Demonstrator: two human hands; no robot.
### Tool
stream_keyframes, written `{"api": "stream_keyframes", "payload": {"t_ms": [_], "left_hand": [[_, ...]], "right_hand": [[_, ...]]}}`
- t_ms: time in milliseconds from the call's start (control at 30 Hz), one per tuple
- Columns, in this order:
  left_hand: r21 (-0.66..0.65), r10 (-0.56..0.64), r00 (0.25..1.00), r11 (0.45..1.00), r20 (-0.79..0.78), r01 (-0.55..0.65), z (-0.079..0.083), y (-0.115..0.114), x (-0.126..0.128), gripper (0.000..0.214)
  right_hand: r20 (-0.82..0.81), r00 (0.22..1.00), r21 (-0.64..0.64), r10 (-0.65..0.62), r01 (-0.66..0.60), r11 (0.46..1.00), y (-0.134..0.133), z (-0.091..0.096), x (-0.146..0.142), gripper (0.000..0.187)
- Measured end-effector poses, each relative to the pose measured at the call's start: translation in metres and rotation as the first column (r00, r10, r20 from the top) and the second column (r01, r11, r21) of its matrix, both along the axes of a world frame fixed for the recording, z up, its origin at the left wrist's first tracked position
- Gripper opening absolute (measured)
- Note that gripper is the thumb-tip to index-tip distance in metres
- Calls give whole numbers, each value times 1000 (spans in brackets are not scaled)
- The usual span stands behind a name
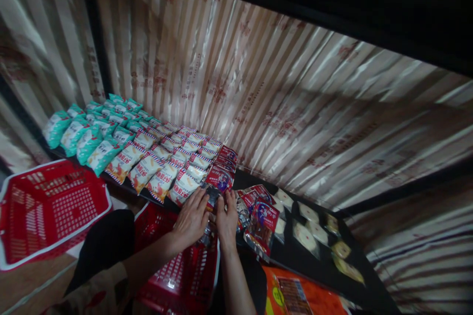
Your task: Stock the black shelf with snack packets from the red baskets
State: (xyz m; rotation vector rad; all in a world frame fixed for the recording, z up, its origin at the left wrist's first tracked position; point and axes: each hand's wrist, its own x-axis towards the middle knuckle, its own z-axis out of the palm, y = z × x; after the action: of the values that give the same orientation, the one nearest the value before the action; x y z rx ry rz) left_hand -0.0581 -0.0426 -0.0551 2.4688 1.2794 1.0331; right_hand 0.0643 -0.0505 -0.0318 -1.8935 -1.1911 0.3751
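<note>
Both my hands are at the front edge of a black shelf, with a dark, shiny snack packet (212, 196) between them. My left hand (190, 214) grips the packet's left side, fingers partly curled. On its right side, my right hand (227, 216) closes with the thumb near the top. Directly behind lie red and purple snack packets (220, 176) in a row. To the right of my right hand is another red snack packet (263, 224) with brown contents showing. White chip bags (185, 184) with striped edges stand close to my left hand.
Turquoise snack bags (103, 152) fill the shelf's left end. Round pale packaged items (305, 236) and small yellowish packs (347, 268) lie on the right. Below are two red baskets (70, 206) (177, 275) and an orange package (306, 295). A striped curtain (236, 74) hangs behind.
</note>
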Motion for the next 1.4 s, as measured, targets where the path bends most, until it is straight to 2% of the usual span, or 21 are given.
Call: {"api": "stream_keyframes", "payload": {"t_ms": [267, 533, 700, 900, 1033, 1167, 1300, 1400], "left_hand": [[-15, 24, 1000, 1000, -3, -24, 5, 0, 0, 42], [-11, 22, 1000, 1000, -14, -22, 7, 1, 1, 44], [18, 18, 999, 1000, -41, -17, 6, -2, 3, 44], [93, -25, 997, 995, -73, 32, 15, 1, 12, 41], [106, -35, 996, 993, -78, 43, 18, 5, 19, 41], [87, -21, 996, 996, -88, 28, 19, 6, 19, 43], [67, -24, 995, 997, -96, 31, 19, 5, 19, 42], [58, -9, 996, 998, -93, 15, 19, 5, 19, 42]], "right_hand": [[7, 1000, 48, -8, 8, 999, 3, -1, 2, 60], [-80, 997, 86, 12, -5, 996, 8, -6, 5, 63], [-137, 990, 111, 18, -2, 994, 6, -11, 5, 58], [-153, 988, 93, 9, 6, 996, 6, -14, 7, 61], [-20, 1000, 142, -15, 17, 990, 10, -13, 13, 62], [239, 971, 185, 17, -63, 981, 27, 0, 24, 60], [487, 861, 73, 146, -207, 976, 53, 19, 33, 53], [571, 790, -58, 224, -233, 971, 72, 28, 35, 49]]}}
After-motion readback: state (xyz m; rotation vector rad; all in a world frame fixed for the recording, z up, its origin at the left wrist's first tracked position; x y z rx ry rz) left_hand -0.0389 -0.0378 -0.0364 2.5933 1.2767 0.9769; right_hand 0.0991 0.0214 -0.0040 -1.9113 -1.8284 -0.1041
